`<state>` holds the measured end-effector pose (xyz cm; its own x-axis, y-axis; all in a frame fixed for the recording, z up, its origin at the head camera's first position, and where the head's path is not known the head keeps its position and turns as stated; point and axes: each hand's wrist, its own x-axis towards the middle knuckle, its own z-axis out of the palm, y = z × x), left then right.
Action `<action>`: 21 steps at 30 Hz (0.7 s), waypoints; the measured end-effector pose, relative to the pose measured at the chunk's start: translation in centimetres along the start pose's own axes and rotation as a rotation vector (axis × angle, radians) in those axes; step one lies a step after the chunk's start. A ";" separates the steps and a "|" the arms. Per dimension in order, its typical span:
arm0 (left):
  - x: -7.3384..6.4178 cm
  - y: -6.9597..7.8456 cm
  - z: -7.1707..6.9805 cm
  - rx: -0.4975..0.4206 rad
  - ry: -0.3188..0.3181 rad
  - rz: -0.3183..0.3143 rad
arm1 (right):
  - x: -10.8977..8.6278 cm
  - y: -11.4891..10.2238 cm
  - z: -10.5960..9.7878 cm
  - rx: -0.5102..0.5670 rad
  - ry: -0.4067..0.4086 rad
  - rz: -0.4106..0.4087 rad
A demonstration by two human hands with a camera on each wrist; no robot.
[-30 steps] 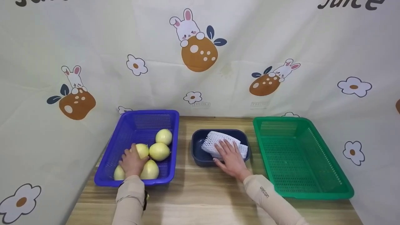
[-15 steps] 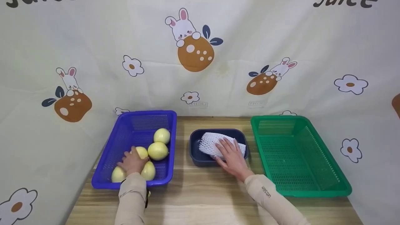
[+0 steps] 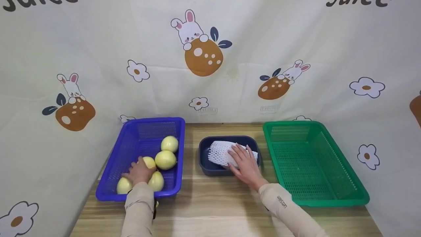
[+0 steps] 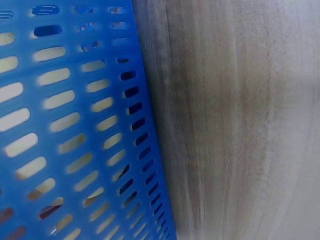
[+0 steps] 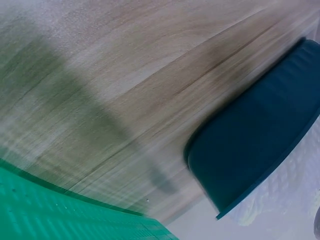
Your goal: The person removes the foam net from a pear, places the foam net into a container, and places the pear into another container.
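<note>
In the head view my left hand [image 3: 140, 171] reaches into the blue basket [image 3: 181, 158]. Its thumb and fingers curl round a smooth, pale yellow-green round fruit [image 3: 149, 162], partly covered by the hand. More such fruit lies around it: one fruit [image 3: 124, 186] at the near left, another fruit [image 3: 157, 181] beside the wrist, and a third fruit [image 3: 165, 160] to the right. My right hand [image 3: 245, 166] rests with fairly straight fingers on white foam net sleeves [image 3: 220, 153]. These lie in a small dark blue box [image 3: 204, 164].
A green basket [image 3: 315, 204] stands right of the box. All the containers sit on a wooden table [image 3: 210, 204] against a printed cloth backdrop [image 3: 236, 82]. The left wrist view shows the basket's slotted wall [image 4: 75, 125]; the right wrist view shows the box's outer side [image 5: 245, 140].
The head view has shifted slightly. My right hand has slid a little over the foam sleeves, which have shifted slightly left in the box. The left hand keeps its place on the fruit.
</note>
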<state>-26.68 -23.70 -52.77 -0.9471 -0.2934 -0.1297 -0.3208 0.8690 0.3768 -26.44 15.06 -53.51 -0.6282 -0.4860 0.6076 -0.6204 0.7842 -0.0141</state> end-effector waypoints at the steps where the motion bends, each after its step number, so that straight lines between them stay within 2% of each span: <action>1: -0.1 0.0 -0.1 -0.002 0.006 0.003 | 0.1 0.0 0.0 -0.001 0.007 0.000; 5: -0.3 0.6 -0.7 -0.027 0.085 0.050 | 0.5 0.2 -0.3 0.002 0.045 0.019; 10: -0.8 2.9 -2.0 -0.062 0.206 0.150 | 1.1 0.7 -1.3 0.029 0.091 0.101; 15: -2.2 5.7 -3.1 -0.060 0.241 0.254 | 1.6 1.1 -3.0 0.062 0.088 0.221; 21: -4.6 8.7 -3.4 -0.063 0.300 0.391 | 1.7 1.6 -5.4 0.054 0.054 0.331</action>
<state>-25.13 -16.10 -45.80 -0.9526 -0.0603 0.2981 0.0675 0.9137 0.4008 -25.97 17.60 -48.25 -0.7748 -0.1863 0.6041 -0.4117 0.8739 -0.2585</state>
